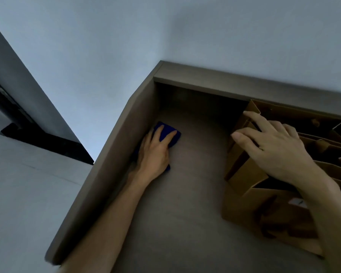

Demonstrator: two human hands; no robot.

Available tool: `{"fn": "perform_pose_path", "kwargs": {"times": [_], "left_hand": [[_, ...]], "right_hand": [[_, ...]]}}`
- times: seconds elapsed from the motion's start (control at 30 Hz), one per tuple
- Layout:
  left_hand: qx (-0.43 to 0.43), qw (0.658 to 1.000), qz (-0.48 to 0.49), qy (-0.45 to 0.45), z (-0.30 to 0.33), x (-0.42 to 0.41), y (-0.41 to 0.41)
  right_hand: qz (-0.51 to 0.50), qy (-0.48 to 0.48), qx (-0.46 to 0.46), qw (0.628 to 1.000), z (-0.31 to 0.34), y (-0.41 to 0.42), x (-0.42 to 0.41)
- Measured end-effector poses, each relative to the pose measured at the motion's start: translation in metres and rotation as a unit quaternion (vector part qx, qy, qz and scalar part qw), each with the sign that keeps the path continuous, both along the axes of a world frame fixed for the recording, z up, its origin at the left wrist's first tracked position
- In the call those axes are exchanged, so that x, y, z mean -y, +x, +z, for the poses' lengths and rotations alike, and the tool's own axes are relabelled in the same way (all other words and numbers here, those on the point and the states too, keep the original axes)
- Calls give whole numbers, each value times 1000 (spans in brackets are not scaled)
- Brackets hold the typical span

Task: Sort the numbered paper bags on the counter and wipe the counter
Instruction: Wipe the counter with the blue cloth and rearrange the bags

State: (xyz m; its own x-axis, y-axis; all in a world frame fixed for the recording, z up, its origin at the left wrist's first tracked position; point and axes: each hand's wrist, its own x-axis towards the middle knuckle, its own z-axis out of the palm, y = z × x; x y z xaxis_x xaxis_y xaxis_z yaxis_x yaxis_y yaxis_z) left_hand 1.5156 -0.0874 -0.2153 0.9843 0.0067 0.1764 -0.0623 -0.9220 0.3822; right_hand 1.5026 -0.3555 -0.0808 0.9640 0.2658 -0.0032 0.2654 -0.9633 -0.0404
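My left hand [156,152] lies flat on a blue cloth [171,135] and presses it onto the grey-brown counter [185,194], close to the raised left wall. Several brown paper bags [242,174] stand open in a row at the right. My right hand [272,144] rests on the top edges of the bags nearest the cloth, fingers spread over their rims. A white label [297,201] shows on the nearest bag, partly hidden by my right forearm; its number is unreadable.
A raised ledge [224,83] runs along the back of the counter and a side wall [114,160] bounds it on the left. A pale wall stands behind. Bare counter lies between the cloth and the bags.
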Motion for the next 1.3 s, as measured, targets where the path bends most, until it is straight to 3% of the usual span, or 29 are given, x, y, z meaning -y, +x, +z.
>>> {"fn": "perform_pose_path", "kwargs": {"times": [0.23, 0.4, 0.63, 0.8, 1.0, 1.3], "left_hand": [[-29, 999, 1, -18, 8, 14, 94], [-19, 999, 32, 29, 11, 40, 109], [-6, 992, -109, 58, 10, 96, 96], [-51, 988, -123, 74, 11, 95, 99], [-1, 990, -127, 58, 10, 86, 44], [-15, 984, -167, 55, 4, 53, -84]], "right_hand": [[-4, -1, 5, 1000, -3, 1, 1], [-7, -1, 9, 1000, -3, 0, 1], [6, 18, 16, 1000, -2, -1, 1], [5, 20, 13, 1000, -1, -1, 1], [9, 33, 18, 999, -1, 0, 2], [9, 24, 19, 999, 0, -3, 0]]}}
